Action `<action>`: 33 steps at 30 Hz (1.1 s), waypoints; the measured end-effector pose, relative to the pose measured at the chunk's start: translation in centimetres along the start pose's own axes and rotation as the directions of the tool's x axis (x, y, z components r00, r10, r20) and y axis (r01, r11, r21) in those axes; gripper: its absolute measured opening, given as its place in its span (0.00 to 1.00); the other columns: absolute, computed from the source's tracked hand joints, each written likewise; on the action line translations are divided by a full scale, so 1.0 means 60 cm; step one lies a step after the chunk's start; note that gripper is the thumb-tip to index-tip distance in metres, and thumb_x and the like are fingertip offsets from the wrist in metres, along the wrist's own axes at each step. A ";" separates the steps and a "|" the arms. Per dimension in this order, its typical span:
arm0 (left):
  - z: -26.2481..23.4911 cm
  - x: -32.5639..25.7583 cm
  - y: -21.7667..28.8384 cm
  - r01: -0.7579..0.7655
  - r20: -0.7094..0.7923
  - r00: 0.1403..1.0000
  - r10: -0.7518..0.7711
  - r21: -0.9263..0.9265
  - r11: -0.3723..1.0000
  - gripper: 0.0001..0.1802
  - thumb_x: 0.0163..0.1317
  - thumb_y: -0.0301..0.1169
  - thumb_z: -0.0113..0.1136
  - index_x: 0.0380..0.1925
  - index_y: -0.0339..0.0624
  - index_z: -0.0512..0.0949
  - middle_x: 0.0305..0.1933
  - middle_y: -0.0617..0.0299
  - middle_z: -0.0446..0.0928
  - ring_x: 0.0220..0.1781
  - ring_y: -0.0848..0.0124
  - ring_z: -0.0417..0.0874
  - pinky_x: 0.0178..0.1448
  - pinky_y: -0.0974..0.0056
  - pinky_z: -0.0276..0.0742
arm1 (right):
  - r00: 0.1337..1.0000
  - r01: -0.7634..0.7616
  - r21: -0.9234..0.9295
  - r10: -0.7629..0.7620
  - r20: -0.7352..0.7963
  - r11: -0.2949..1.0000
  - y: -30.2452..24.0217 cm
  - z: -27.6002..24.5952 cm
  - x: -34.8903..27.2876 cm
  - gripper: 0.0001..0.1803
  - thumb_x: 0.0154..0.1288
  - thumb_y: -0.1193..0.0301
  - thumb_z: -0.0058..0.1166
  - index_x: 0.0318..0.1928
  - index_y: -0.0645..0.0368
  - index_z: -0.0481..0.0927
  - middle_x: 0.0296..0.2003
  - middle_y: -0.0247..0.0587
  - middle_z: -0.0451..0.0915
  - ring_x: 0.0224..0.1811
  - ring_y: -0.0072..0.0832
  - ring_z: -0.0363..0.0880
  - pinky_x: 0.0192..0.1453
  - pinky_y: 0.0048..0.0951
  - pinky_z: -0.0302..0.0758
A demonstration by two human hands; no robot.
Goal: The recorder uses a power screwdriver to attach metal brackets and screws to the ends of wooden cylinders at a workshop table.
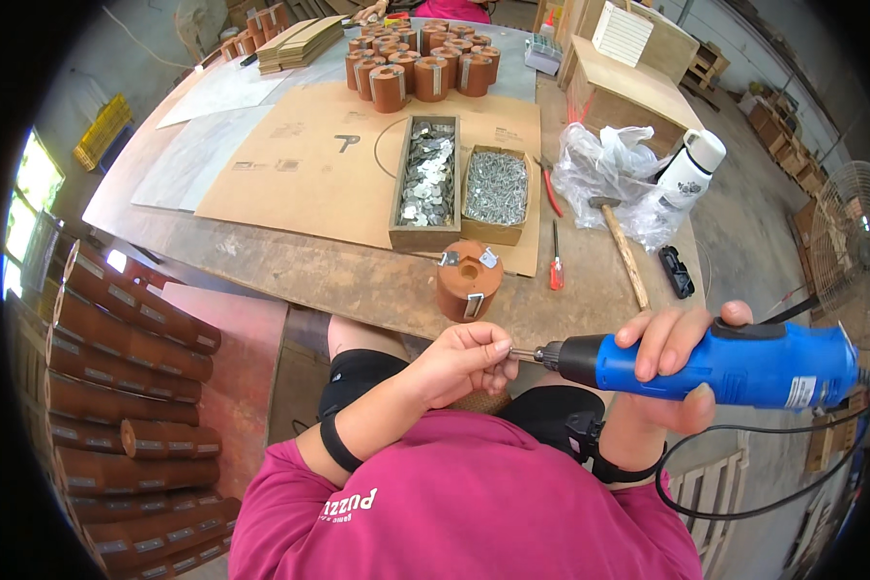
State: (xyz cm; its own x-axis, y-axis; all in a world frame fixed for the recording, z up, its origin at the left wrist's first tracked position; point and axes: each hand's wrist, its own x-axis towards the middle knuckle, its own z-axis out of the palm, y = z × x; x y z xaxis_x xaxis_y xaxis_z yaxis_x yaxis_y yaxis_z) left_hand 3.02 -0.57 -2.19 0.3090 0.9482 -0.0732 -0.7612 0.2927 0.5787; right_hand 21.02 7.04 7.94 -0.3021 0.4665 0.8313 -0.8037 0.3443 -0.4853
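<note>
A blue corded electric screwdriver (pixel 744 367) lies sideways in my right hand (pixel 669 346), the fingers wrapped round its body. Its chuck and bit (pixel 527 355) point left. My left hand (pixel 464 365) pinches the end of the bit; whether a screw is also between the fingertips cannot be made out. Just beyond my left hand, a reddish-brown cylinder (pixel 466 290) with a hole in its top stands upright at the table's near edge. Small metal plates (pixel 489 257) sit on its top rim, and a metal strip (pixel 475 306) is on its side.
Behind the cylinder stand a wooden tray of metal plates (pixel 398 198) and a cardboard box of screws (pixel 493 235). A hammer (pixel 624 251), red-handled screwdriver (pixel 556 271), plastic bag (pixel 599 159) and white bottle (pixel 691 169) lie right. Several cylinders (pixel 389 89) stand far back; stacked ones (pixel 130 338) fill the left.
</note>
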 end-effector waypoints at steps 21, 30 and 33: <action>0.023 0.019 0.013 -0.094 -0.026 0.993 0.114 0.406 0.909 0.08 0.63 0.31 0.47 0.28 0.39 0.70 0.24 0.65 0.71 0.24 0.79 0.71 0.28 0.74 0.68 | 0.884 -0.133 0.052 0.142 -0.445 0.990 0.040 -0.044 -0.002 0.27 0.58 0.70 0.45 0.58 0.56 0.54 0.28 0.34 0.65 0.30 0.23 0.65 0.36 0.31 0.70; 0.027 0.038 0.038 0.005 -0.121 0.992 0.046 0.388 0.922 0.15 0.65 0.39 0.41 0.29 0.39 0.70 0.23 0.63 0.71 0.24 0.75 0.71 0.30 0.71 0.68 | 0.620 -0.094 0.216 0.227 -0.751 0.972 0.072 -0.085 -0.021 0.22 0.53 0.71 0.48 0.50 0.55 0.62 0.25 0.33 0.67 0.27 0.24 0.67 0.34 0.33 0.69; 0.031 0.040 0.047 -0.007 -0.049 0.999 0.021 0.280 0.960 0.22 0.65 0.46 0.36 0.30 0.38 0.70 0.25 0.61 0.71 0.25 0.72 0.72 0.31 0.69 0.69 | 0.575 -0.054 0.246 0.231 -0.785 0.968 0.074 -0.097 -0.023 0.19 0.52 0.72 0.49 0.46 0.55 0.64 0.25 0.33 0.67 0.26 0.24 0.67 0.34 0.32 0.69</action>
State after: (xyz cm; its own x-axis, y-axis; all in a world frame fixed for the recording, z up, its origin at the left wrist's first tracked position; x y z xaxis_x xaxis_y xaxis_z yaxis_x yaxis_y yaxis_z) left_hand 2.68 2.33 0.80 0.2644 0.9591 -0.1008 -0.5729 0.2402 0.7836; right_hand 20.85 12.67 3.03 0.0428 0.9873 0.1530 -0.8874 0.1080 -0.4482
